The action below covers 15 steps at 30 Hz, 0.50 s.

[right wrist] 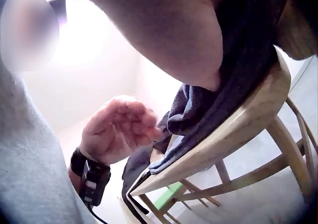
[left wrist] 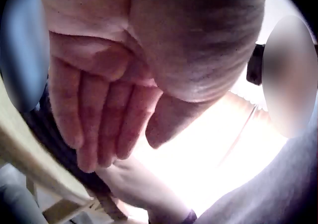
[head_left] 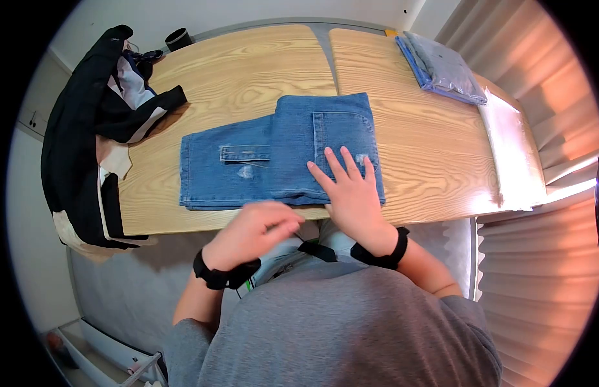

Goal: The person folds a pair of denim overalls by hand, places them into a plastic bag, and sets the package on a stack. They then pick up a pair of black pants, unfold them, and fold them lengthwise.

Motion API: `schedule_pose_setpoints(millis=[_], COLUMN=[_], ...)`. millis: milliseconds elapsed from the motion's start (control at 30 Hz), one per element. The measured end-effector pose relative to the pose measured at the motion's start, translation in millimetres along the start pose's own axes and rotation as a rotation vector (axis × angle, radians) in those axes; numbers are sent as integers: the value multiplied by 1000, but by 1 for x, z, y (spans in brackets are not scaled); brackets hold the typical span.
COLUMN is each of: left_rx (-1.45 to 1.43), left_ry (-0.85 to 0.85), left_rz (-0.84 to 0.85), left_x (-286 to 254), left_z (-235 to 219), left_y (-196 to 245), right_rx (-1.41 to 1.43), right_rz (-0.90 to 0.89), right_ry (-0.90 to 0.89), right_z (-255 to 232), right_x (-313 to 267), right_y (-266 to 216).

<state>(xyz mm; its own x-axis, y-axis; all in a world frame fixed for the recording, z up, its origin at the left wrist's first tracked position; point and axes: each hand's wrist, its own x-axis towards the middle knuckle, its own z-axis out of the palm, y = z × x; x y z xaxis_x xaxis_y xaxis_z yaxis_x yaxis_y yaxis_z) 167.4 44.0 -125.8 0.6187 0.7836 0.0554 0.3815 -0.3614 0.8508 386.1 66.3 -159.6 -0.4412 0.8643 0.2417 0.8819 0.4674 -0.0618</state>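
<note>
"Main item?"

"One pair of blue jeans [head_left: 293, 138], folded, lying at the near edge of a pale wooden table [head_left: 248, 68]. Back pocket [head_left: 341, 129] uppermost on the right part; stitched strip [head_left: 244, 153] and small frayed patch [head_left: 245, 171] on the left part."

"Right hand [head_left: 359, 198]?"

"Palm down on the right part of the jeans, fingers spread, tips over the pocket. Black strap [head_left: 385, 255] at wrist."

"Left hand [head_left: 251, 233]?"

"Just beside the near edge of the jeans, slightly blurred in the head view. Fingers side by side, gently bent, thumb apart; pinching nothing. Cannot tell whether touching the cloth. Black band [head_left: 223, 276] at wrist."

"Surroundings?"

"Left end: black jacket [head_left: 73, 135] with pale parts, draped over the edge; black cup [head_left: 178, 40] near the far edge. Right side: stack of folded clothes [head_left: 445, 68] in clear plastic, and a shiny plastic sheet [head_left: 506, 151] along the edge. Beyond: pleated curtain [head_left: 538, 271]."
</note>
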Motion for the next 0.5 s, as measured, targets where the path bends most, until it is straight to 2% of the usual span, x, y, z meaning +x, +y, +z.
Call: schedule_pose_setpoints(millis=[33,67,167,233,267,333,500], left_rx=[27,97,222,552,551,731,727], left_ry=[148,218,272,398,400,143,175], left_rz=[-27,-19,-7,-151,-155,-463,-437], left_x=[2,3,4,4,4,3,1], left_z=[-7,-16,-30,-26,-22,-12,-9], left_y=[7,4,-13,-26,-34,-49,-58], right_rx=[-14,-29,-26,52,53,-63,-99], right_rz=[-26,-54,-76,-52,-55,-196,-276], right_ry=[-18,-35,-66,-77,-79,-47,-38], right_z=[-2,-5,-16,-25,-25,-25,-6], right_x=[0,0,1,3,4,5,1], right_y=[3,5,14,18,22,35,45])
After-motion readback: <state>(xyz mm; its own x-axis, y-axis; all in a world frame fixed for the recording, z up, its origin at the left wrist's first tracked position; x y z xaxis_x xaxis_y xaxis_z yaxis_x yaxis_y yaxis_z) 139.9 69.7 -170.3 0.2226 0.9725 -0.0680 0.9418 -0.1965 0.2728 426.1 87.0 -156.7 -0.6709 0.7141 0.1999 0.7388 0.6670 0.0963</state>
